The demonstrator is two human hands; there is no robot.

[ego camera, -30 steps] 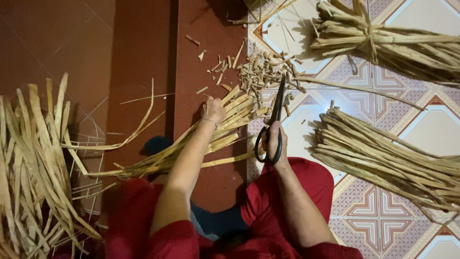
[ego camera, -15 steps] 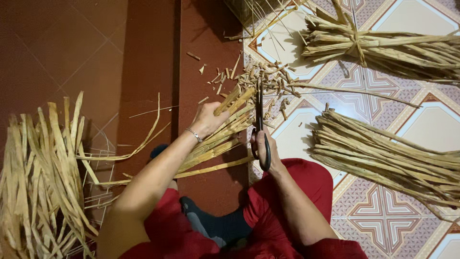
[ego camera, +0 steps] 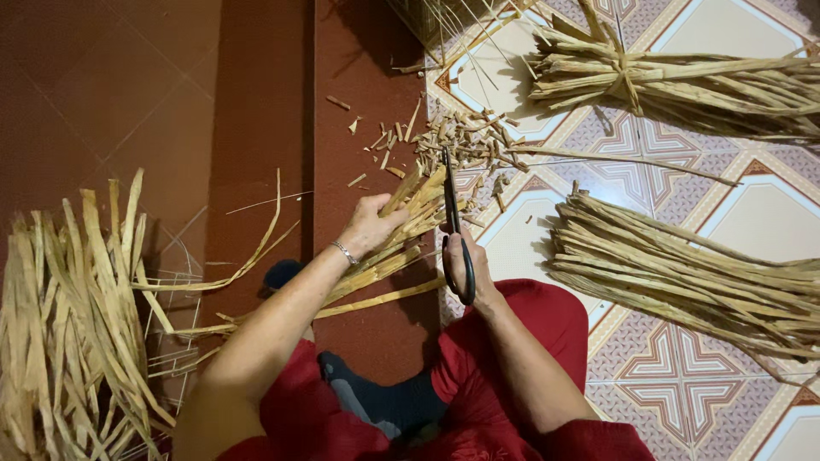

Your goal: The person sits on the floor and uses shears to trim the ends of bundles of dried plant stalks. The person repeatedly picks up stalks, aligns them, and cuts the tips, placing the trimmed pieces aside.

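Head view, centre of frame: left hand (ego camera: 369,227) clamped round a bunch of dried strips (ego camera: 401,243), ends fanned for trimming. Right hand (ego camera: 475,271) closed through black scissors (ego camera: 453,224), blades meeting at those ends. Offcuts (ego camera: 461,141) scattered just above.

Head view — steeply downward, close

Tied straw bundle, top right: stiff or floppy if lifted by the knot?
Tied bundle probably lifts as one, since a band cinches it. The long free ends likely droop and splay. Probably light for its size: the strips look thin and dry.
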